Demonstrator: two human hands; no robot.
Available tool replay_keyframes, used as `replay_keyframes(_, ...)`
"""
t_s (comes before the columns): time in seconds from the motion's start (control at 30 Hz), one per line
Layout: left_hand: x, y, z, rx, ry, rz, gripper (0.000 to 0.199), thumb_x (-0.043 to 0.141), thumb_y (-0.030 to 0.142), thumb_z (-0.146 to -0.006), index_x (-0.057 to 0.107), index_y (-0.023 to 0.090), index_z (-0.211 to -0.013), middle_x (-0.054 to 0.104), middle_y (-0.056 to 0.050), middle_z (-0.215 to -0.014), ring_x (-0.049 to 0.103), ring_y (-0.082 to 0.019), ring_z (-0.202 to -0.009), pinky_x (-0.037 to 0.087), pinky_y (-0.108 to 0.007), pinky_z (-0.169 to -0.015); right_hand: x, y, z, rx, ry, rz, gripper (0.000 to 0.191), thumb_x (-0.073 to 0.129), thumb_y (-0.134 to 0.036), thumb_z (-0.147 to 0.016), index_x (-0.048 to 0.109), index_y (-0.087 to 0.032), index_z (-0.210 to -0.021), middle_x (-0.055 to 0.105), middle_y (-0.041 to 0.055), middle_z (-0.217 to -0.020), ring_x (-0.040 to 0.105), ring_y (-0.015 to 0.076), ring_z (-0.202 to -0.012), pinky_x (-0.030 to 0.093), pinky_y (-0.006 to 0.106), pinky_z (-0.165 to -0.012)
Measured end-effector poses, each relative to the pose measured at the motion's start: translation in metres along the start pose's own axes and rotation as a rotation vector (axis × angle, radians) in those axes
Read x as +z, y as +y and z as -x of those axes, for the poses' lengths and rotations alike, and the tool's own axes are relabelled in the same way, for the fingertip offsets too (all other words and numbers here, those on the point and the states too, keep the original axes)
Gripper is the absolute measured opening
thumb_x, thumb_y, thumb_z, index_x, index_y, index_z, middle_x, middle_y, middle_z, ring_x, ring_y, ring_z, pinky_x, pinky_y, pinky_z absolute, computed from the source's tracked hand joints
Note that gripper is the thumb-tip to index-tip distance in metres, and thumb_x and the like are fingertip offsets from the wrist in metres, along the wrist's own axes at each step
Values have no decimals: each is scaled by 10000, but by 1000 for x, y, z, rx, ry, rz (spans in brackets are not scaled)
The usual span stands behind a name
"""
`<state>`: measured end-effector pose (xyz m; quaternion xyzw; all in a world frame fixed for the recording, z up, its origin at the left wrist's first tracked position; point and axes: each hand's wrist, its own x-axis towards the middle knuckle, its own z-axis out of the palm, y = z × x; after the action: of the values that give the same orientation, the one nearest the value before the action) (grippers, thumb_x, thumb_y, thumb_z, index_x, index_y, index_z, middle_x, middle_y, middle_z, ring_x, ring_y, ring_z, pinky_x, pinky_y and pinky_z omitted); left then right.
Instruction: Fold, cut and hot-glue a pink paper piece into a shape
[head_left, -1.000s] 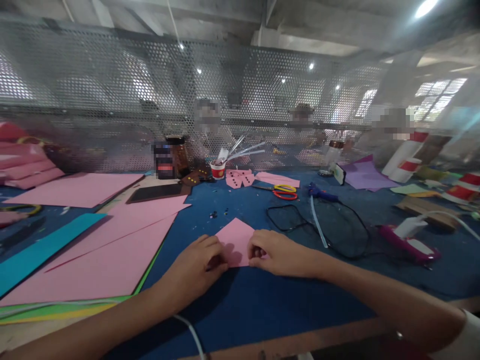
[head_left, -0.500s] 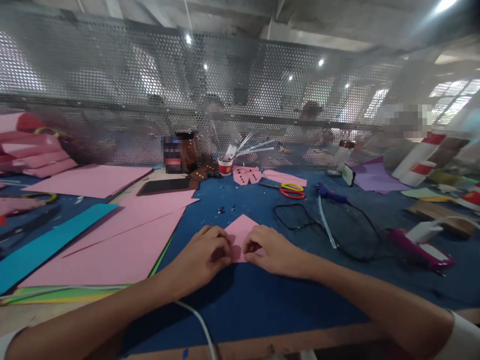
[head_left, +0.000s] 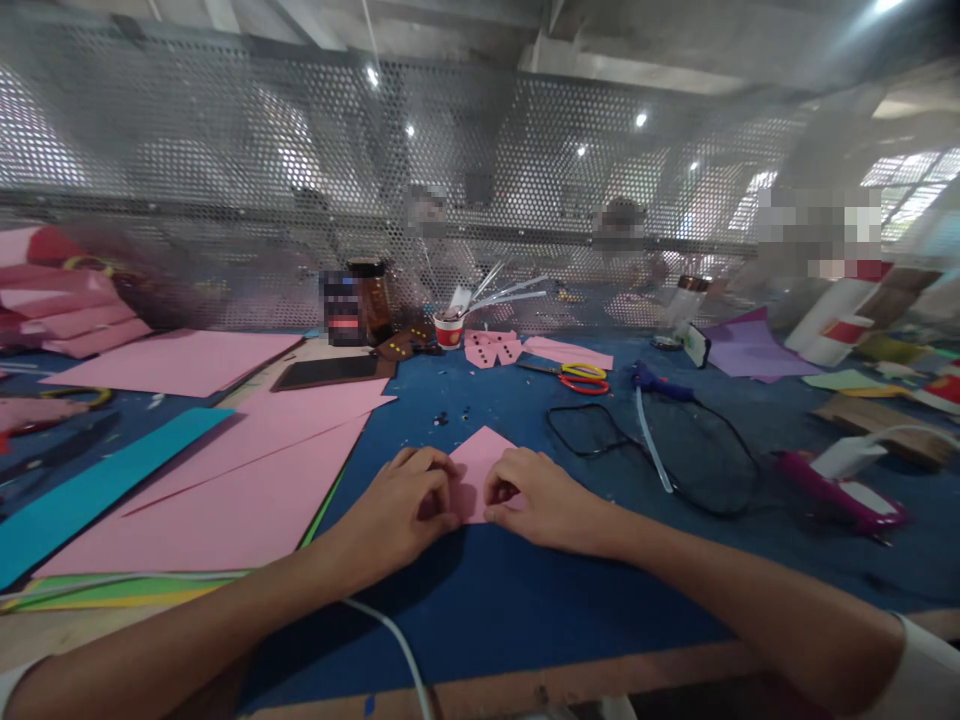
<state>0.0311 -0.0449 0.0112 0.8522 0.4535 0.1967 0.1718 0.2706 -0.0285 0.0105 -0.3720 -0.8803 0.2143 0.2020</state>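
A small folded piece of pink paper [head_left: 478, 462] lies on the blue table top, its pointed corner facing away from me. My left hand [head_left: 414, 497] pinches its left side, thumb and fingers curled together at the near edge. On the opposite side my right hand [head_left: 541, 497] is closed in the same way, its fingertips pressed on the paper. Both hands cover the paper's side corners. Beyond them lie scissors [head_left: 583, 378] with yellow and red handles and a pink cut-out with dark dots [head_left: 492, 348].
Large pink sheets [head_left: 247, 500] and a teal strip [head_left: 112, 490] lie on the left. A blue glue gun [head_left: 661, 384] with a looped black cord is at the right, near a purple power strip [head_left: 840, 492]. A paper cup [head_left: 449, 331] holds clear sticks. Behind stands a perforated metal screen [head_left: 525, 150].
My left hand has shifted slightly to the left along the paper. My right hand stays almost in place, and the paper keeps its shape.
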Motion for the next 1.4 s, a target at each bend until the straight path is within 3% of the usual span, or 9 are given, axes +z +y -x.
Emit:
replay_keyframes(0.2,2,0,1,9,0,-16,153,569,274,-914,589,213,-776,591,-33,-1214,489,-255,-1152,401,-428,-944,2,0,-1,-3,14,2,87,682,-215,-824,649,-206,-904,639,4,-923,568,163,-916,380,304,-849)
replay_keyframes(1.03,5,3,-1,20,45,-97,134,592,259,-875,601,208,-752,614,-43,-1172,509,-251,-1105,421,-419,-930,4,-1,-1,7,27,37,90,691,-253,-822,649,-208,-888,634,8,-907,564,168,-902,383,301,-826)
replay_keyframes(1.23,-6,-3,-1,68,-38,-63,186,654,323,-871,599,201,-742,611,-46,-1204,528,-247,-1109,424,-402,-942,4,-1,-2,13,18,38,94,695,-247,-818,654,-203,-891,639,14,-915,566,171,-900,381,304,-827)
replay_keyframes(1.4,-17,-7,1,40,-110,-57,70,679,278,-849,646,220,-827,589,-30,-1244,520,-235,-1158,418,-364,-963,4,0,-2,8,16,30,107,700,-257,-815,655,-204,-897,637,13,-915,564,169,-900,380,297,-813)
